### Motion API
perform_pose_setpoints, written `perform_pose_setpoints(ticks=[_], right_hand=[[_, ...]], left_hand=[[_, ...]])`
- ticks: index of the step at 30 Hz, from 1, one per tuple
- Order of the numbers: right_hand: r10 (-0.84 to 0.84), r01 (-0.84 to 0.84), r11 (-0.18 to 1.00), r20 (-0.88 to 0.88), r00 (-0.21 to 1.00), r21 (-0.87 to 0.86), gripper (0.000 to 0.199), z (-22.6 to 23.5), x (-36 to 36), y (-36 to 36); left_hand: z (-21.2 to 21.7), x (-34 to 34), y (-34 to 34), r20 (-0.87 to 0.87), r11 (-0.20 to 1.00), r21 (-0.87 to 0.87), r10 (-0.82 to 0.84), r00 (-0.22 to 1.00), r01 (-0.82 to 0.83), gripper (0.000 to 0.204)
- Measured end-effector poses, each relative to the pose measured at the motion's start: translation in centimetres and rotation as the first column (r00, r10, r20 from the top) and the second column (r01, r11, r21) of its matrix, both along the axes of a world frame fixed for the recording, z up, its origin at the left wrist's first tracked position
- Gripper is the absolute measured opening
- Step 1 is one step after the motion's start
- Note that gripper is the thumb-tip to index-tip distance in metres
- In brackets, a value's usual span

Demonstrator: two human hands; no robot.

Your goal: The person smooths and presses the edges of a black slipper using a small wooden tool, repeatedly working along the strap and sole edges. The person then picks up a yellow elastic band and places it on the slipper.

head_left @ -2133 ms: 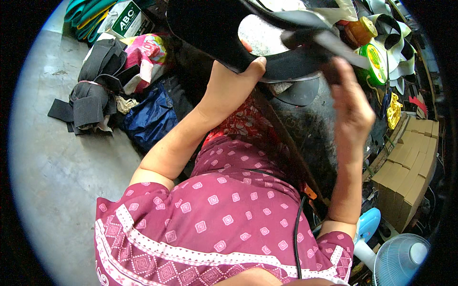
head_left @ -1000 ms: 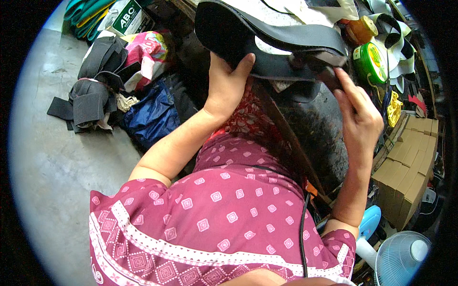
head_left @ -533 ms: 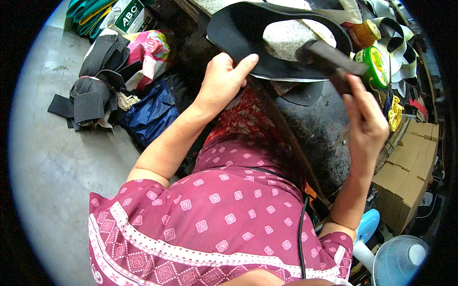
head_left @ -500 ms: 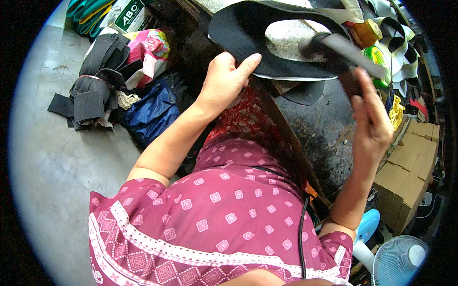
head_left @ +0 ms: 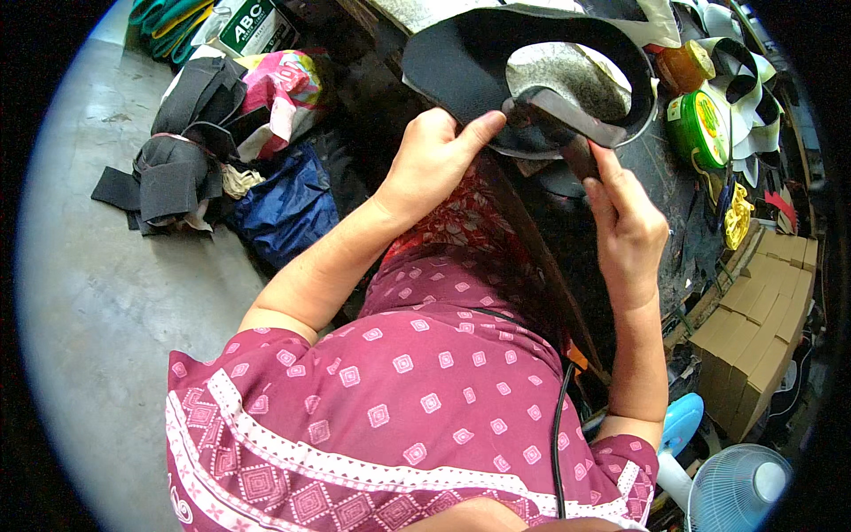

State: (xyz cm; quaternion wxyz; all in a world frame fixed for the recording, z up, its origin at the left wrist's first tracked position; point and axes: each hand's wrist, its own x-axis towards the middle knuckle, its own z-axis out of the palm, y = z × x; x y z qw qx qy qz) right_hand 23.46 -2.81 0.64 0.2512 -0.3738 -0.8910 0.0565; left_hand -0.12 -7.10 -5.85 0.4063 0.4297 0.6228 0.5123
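A curved black fabric piece with a pale underside, like a shoe upper [head_left: 456, 66], lies over a speckled pale slab [head_left: 572, 75] that shows through its opening. My left hand [head_left: 427, 164] is closed on its near-left edge, thumb on top. My right hand [head_left: 628, 222] grips the handle of a dark cobbler's hammer [head_left: 576, 120]. The hammer's head is over the near rim of the piece, close to my left thumb. Whether its face touches the fabric I cannot tell.
Right of the piece stand an orange-brown jar [head_left: 687, 66], a green round tub [head_left: 696, 129] and curled pale strips [head_left: 758, 111]. Cardboard boxes [head_left: 753, 328] and a fan [head_left: 740, 488] are at lower right. Bundled black strips [head_left: 177, 177] and a blue plastic bag [head_left: 288, 208] lie left.
My right hand has swung the hammer left and down toward the near rim, close to my left thumb. The black piece and my left hand have shifted slightly right.
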Motion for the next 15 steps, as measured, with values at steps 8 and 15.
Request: perform_pose_setpoints(ticks=[8,15], right_hand=[[-0.06,0.033,0.995,-0.306,0.95,-0.093,0.04,2.5,1.6,0.3],[-0.076,0.074,0.995,-0.038,0.996,-0.071,0.043,1.6,-0.3,-0.3]], left_hand=[[0.5,0.0,-1.0,0.256,0.996,-0.02,-0.078,0.964,0.086,0.035],[1.0,2.2,-2.1,0.423,0.973,-0.15,-0.095,0.901,0.174,0.042]])
